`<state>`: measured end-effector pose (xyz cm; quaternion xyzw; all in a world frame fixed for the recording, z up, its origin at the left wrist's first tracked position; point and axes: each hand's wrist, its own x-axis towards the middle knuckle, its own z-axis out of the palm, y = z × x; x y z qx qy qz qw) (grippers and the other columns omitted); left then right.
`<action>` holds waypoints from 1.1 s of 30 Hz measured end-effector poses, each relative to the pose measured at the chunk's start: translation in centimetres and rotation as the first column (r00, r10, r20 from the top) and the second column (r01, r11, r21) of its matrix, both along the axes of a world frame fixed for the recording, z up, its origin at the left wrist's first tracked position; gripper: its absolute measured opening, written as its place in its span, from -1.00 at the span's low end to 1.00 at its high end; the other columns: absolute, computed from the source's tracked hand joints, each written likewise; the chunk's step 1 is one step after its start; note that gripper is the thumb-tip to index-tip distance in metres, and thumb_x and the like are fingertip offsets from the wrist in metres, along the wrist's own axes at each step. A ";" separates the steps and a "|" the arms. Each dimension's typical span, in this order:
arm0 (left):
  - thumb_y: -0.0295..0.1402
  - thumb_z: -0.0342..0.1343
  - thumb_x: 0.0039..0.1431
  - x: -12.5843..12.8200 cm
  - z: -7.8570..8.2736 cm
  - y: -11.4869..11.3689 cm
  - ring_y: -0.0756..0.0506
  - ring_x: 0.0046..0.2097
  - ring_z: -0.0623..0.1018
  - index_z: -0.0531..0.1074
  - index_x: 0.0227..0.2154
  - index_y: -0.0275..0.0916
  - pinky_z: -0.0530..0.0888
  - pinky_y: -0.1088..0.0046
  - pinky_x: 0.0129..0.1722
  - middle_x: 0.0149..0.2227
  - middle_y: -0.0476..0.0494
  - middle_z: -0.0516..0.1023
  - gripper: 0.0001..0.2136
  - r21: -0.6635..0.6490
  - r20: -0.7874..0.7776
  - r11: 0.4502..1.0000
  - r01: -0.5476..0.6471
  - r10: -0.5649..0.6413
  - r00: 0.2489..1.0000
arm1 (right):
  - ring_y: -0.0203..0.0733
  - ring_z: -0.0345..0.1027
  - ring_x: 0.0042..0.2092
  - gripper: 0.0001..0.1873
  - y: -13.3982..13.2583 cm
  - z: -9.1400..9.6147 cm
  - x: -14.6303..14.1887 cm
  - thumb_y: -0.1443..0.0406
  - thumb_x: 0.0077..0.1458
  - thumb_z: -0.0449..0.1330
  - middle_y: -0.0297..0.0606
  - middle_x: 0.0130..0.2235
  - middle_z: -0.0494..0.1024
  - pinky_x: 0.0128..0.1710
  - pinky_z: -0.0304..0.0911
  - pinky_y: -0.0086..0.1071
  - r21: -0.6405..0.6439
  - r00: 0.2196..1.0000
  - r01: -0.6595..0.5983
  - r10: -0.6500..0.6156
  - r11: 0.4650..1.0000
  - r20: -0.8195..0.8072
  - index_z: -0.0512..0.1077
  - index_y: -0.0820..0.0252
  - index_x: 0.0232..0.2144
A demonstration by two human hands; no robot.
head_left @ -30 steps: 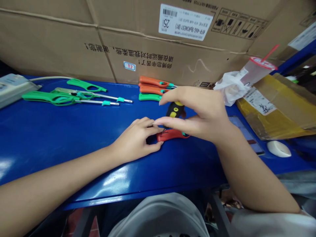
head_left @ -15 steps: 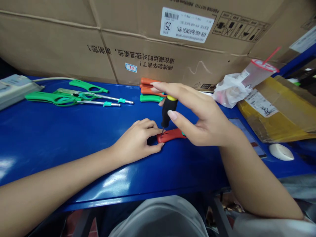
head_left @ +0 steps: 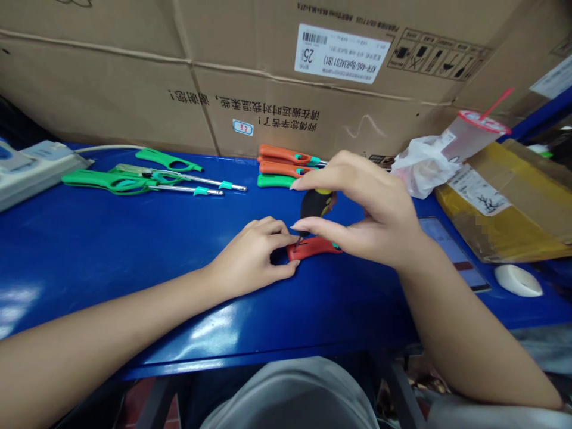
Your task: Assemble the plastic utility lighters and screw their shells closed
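Note:
A red gas lighter lies on the blue table, its handle end pinched between the thumb and fingers of my left hand. My right hand curls round a short screwdriver with a black and yellow grip. The screwdriver leans, and its tip meets the lighter near the left fingertips. Part of the lighter's front end is hidden behind my right hand. Beyond the hands, orange lighters are stacked over a green lighter. To the left lie opened green lighter parts with metal nozzles.
A large cardboard box walls off the table's back. At left stands a white device with a cable. On the right are a drink cup, a plastic bag, a yellow-taped parcel, a phone-like flat panel and a white mouse.
The screwdriver has tipped over more to the right, and my right fingers have shifted around its grip. My left hand keeps its hold on the red lighter. The whole view has shifted slightly.

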<state>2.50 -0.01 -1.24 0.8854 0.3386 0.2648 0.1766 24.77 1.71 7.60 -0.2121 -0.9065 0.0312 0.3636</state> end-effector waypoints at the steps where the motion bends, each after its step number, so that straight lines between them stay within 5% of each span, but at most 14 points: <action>1: -0.37 0.28 0.22 0.0 0.0 0.0 -0.24 -0.07 0.58 0.63 -0.06 -0.20 0.49 0.12 -0.02 -0.14 -0.16 0.65 -0.77 -0.005 -0.003 1.000 -0.002 0.002 1.000 | -0.01 0.53 0.09 -0.69 0.0 -0.1 0.0 0.14 0.37 0.21 -0.16 0.04 0.64 0.14 0.49 -0.02 0.022 1.000 0.018 -0.018 1.000 -0.010 0.48 0.07 0.09; 7: -0.34 0.26 0.25 0.0 0.0 0.0 -0.24 -0.05 0.58 0.63 -0.07 -0.19 0.49 0.12 0.02 -0.08 -0.18 0.65 -0.79 -0.002 0.011 1.000 0.007 -0.007 1.000 | -0.07 0.50 0.14 -0.63 -0.4 0.1 0.0 0.27 0.44 0.07 -0.16 0.10 0.62 0.20 0.45 -0.03 -0.052 0.998 -0.051 0.052 0.997 0.021 0.39 0.09 0.23; 11: -0.37 0.27 0.22 0.0 0.1 0.0 -0.21 -0.10 0.57 0.63 -0.08 -0.18 0.49 0.15 -0.03 -0.16 -0.13 0.65 -0.78 -0.007 -0.008 1.000 -0.005 0.005 1.000 | 0.04 0.52 0.08 -0.69 -0.4 0.0 -0.1 0.15 0.37 0.21 -0.15 0.02 0.63 0.12 0.49 0.04 0.032 0.999 0.046 -0.047 0.998 0.006 0.48 0.01 0.11; 16: -0.33 0.27 0.24 0.0 0.1 0.0 -0.23 -0.07 0.58 0.63 -0.05 -0.19 0.49 0.13 -0.01 -0.13 -0.17 0.63 -0.76 -0.011 -0.014 1.000 -0.008 0.008 1.000 | 0.00 0.48 0.18 -0.57 -0.5 0.0 -0.1 0.26 0.43 0.07 -0.14 0.15 0.58 0.23 0.42 0.05 -0.018 0.999 0.007 -0.006 1.000 0.045 0.33 0.04 0.29; 20: -0.36 0.27 0.21 0.0 0.1 0.0 -0.21 -0.12 0.57 0.64 -0.11 -0.18 0.49 0.16 -0.06 -0.20 -0.13 0.61 -0.80 0.009 -0.006 1.000 -0.011 0.011 1.000 | -0.02 0.53 0.05 -0.67 -0.4 -0.2 -0.2 0.17 0.40 0.17 -0.18 0.03 0.63 0.13 0.49 0.00 0.029 1.000 0.012 -0.013 0.999 0.025 0.43 0.02 0.16; 26: -0.33 0.26 0.24 0.0 0.2 0.0 -0.22 -0.07 0.58 0.63 -0.11 -0.18 0.50 0.13 0.00 -0.12 -0.16 0.63 -0.82 -0.013 -0.010 1.000 -0.016 0.015 1.000 | -0.04 0.48 0.16 -0.61 -0.7 -0.2 -0.5 0.26 0.44 0.04 -0.13 0.13 0.59 0.19 0.45 0.00 -0.011 0.999 -0.011 0.012 1.000 0.041 0.34 0.11 0.26; 33: -0.36 0.28 0.22 0.0 0.1 0.0 -0.23 -0.08 0.59 0.63 -0.07 -0.16 0.50 0.15 -0.03 -0.14 -0.15 0.64 -0.77 -0.017 -0.019 1.000 -0.021 0.020 1.000 | 0.03 0.50 0.14 -0.65 -0.4 -0.4 -0.4 0.13 0.39 0.17 -0.12 0.09 0.61 0.17 0.47 0.03 0.041 0.998 0.061 -0.061 0.997 0.011 0.43 0.07 0.15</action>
